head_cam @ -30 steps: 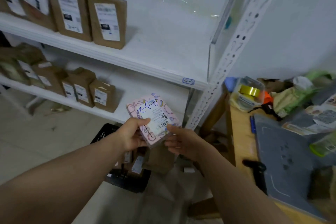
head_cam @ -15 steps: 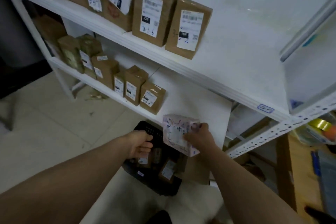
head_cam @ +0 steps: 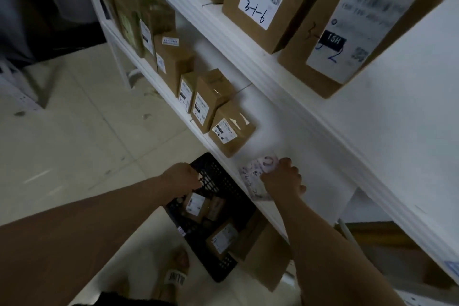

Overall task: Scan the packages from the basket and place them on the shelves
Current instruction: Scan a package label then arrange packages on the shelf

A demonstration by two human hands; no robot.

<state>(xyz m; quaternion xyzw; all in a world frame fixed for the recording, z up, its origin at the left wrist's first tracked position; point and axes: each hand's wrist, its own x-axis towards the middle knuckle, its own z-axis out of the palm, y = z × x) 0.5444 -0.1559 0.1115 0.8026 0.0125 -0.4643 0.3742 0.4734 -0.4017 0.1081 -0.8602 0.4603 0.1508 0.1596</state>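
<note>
My right hand [head_cam: 283, 179] grips the pink patterned package [head_cam: 253, 176] and holds it on the lower white shelf [head_cam: 293, 131], just right of the last brown box [head_cam: 231, 129] in the row. My left hand [head_cam: 180, 179] hangs over the black plastic basket [head_cam: 216, 181] on the floor with its fingers curled, holding nothing. Several brown packages [head_cam: 196, 206] with white labels lie inside the basket.
A row of labelled brown boxes [head_cam: 171, 57] fills the lower shelf's left part. Two tall brown parcels [head_cam: 263, 0] stand on the upper shelf [head_cam: 372, 119]. A foot in a sandal [head_cam: 173, 276] stands on the tiled floor beside the basket.
My left hand let go of the pink package and dropped toward the basket. My right hand carried the package down onto the lower shelf. The view swung left and down.
</note>
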